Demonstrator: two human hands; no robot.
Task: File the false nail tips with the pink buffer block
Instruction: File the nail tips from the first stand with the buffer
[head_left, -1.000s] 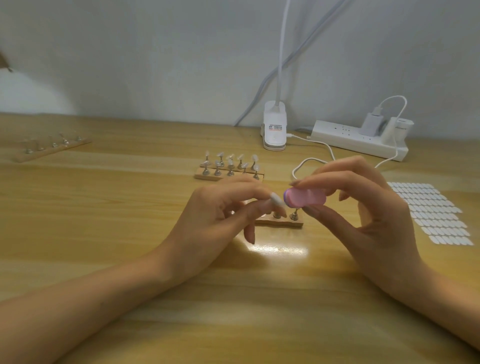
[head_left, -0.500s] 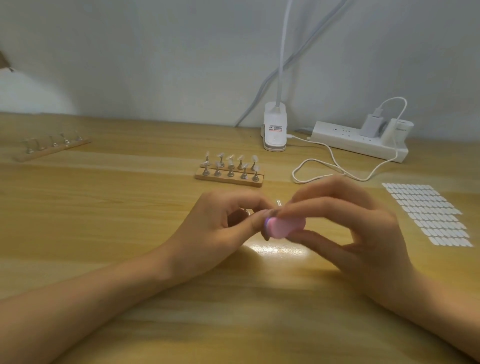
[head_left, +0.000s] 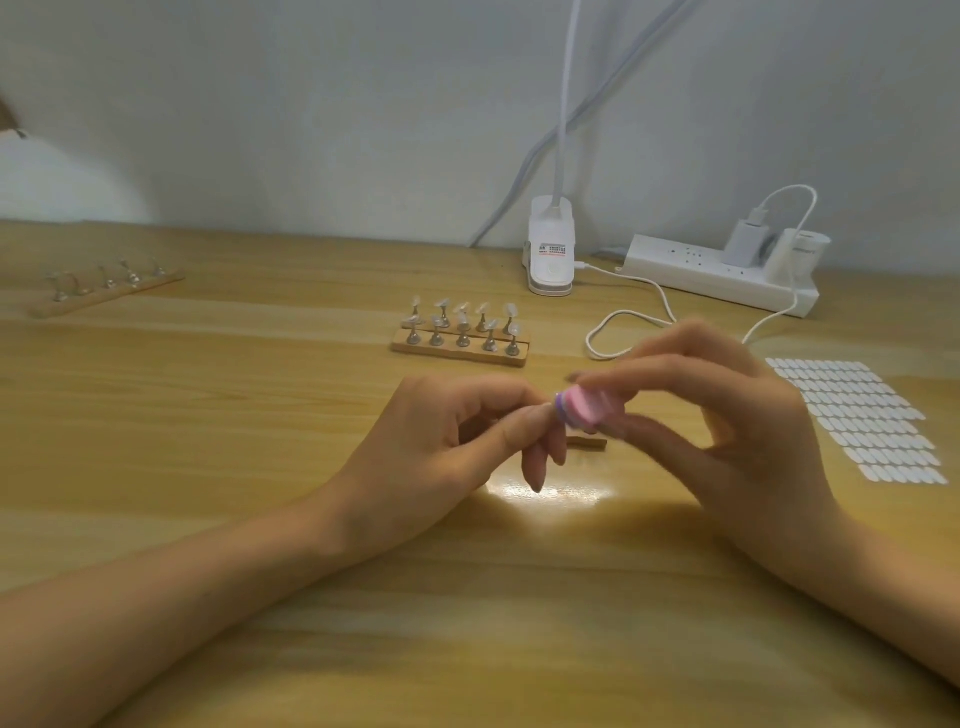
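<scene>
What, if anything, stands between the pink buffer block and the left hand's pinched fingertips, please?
Nothing visible: the right hand holds the pink buffer block with its end right against the fingertips of the left hand. The nail tip pinched there is too blurred to make out.

2 bare forearms; left hand (head_left: 441, 447) and right hand (head_left: 753, 447) with longish fingernails
</scene>
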